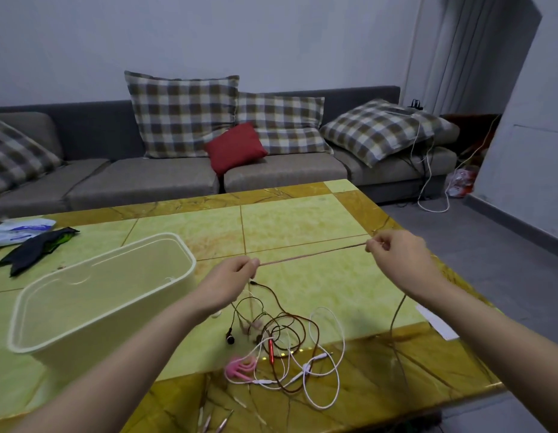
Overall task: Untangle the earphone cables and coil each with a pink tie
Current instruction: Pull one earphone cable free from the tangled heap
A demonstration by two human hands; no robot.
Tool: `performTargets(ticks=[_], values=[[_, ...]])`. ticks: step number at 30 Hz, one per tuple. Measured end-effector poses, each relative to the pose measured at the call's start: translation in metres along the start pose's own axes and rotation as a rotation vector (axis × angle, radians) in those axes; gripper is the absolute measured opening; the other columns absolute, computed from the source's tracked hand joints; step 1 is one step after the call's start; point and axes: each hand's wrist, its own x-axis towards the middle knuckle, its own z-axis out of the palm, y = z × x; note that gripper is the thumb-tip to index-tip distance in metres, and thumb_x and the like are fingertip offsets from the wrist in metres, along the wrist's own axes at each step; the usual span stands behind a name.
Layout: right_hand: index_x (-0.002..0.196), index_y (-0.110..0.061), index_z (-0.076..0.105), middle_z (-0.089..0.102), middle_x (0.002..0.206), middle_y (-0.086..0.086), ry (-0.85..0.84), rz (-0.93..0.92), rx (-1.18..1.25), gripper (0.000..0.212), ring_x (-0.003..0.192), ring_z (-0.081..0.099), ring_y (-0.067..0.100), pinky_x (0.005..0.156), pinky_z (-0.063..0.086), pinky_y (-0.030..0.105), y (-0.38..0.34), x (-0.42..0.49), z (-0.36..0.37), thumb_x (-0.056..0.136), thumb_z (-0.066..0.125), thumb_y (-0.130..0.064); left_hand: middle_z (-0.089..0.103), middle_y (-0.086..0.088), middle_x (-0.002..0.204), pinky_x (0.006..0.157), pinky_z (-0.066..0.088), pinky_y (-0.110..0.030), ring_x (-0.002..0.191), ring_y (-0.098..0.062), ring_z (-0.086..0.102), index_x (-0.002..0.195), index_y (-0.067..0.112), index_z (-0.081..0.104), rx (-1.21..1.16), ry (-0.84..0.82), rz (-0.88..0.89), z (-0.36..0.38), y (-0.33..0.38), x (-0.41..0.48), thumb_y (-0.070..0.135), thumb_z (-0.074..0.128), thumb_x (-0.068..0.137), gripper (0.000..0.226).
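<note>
While both hands are raised above the counter [302, 220], a straight length of the brown cable [312, 253] is drawn taut between them, clear of the surface.

1. Left hand [230, 276]: fingers [251, 264] curled, thumb and forefinger pinching the near end of the taut span. Below this hand the cable drops toward the tangle.
2. Right hand [399, 257]: fingers [376, 245] pinching the far end of the span, the others loosely curled. A further run of the cable hangs beneath the right wrist and reaches the counter near its front right edge.
3. Tangle: the rest of the brown cable lies in loops on the counter below and between the forearms, crossed with the white cable [333, 370]. A black earbud [230, 339] and a red inline control [271, 350] lie within it.
4. Pink ties [240, 367]: lying on the counter at the near left edge of the tangle, touching the white cable. Their count cannot be told.
5. Cream bin [99, 295]: upright and open-topped on the counter, left of the left forearm.
6. Far left of the counter: a black cloth [37, 248] beside a plastic bag [18, 229].
7. Behind the counter: a grey sofa [146, 179] bearing checked cushions [180, 114] and 1 red cushion [235, 148].
</note>
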Motion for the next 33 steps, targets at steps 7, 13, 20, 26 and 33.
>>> performTargets(ticks=[7, 13, 20, 26, 33], values=[[0.120, -0.006, 0.059, 0.067, 0.088, 0.007, -0.103, -0.029, 0.029, 0.029, 0.070, 0.060, 0.015, 0.055, 0.044, 0.022, -0.008, -0.001, 0.011, 0.099, 0.040, -0.014, 0.042, 0.008, 0.060, 0.049, 0.030, -0.022, 0.052, -0.008, 0.034, 0.078, 0.018, 0.062, -0.122, 0.154, 0.083, -0.010, 0.021, 0.000, 0.033, 0.046, 0.097, 0.029], [0.132, -0.027, 0.048, 0.050, 0.098, -0.013, -0.307, -0.380, 0.129, 0.036, 0.075, 0.045, -0.008, 0.063, 0.035, 0.008, -0.056, -0.027, 0.014, 0.097, 0.046, -0.031, 0.042, 0.016, 0.045, 0.046, 0.028, -0.016, 0.043, 0.000, 0.036, 0.085, 0.012, 0.066, -0.161, 0.018, 0.111, 0.004, 0.046, -0.006, 0.032, 0.047, 0.096, 0.029], [0.084, -0.026, 0.062, 0.063, 0.080, -0.004, -0.347, -0.346, 0.127, 0.015, 0.072, 0.056, 0.013, 0.067, 0.045, 0.031, -0.064, -0.030, 0.015, 0.093, 0.054, -0.034, 0.038, 0.009, 0.057, 0.047, 0.028, -0.016, 0.048, -0.005, 0.031, 0.079, 0.019, 0.063, -0.205, -0.069, 0.120, 0.007, 0.048, -0.009, 0.034, 0.045, 0.097, 0.029], [0.084, -0.025, 0.064, 0.061, 0.077, -0.009, -0.286, -0.243, 0.126, 0.017, 0.064, 0.048, 0.001, 0.054, 0.035, 0.014, -0.040, -0.021, 0.009, 0.094, 0.053, -0.032, 0.032, 0.009, 0.054, 0.054, 0.036, -0.022, 0.049, -0.007, 0.029, 0.085, 0.017, 0.066, -0.252, -0.297, 0.025, 0.002, 0.037, -0.019, 0.032, 0.040, 0.099, 0.033], [0.133, -0.011, 0.036, 0.062, 0.082, 0.004, -0.398, -0.003, 0.211, 0.036, 0.063, 0.056, 0.008, 0.046, 0.036, 0.010, -0.024, -0.017, 0.014, 0.098, 0.042, -0.008, 0.020, 0.007, 0.053, 0.041, 0.020, -0.017, 0.044, -0.007, 0.017, 0.091, 0.009, 0.059, -0.874, -0.052, 0.026, -0.009, 0.040, -0.009, 0.024, 0.039, 0.100, 0.027]])
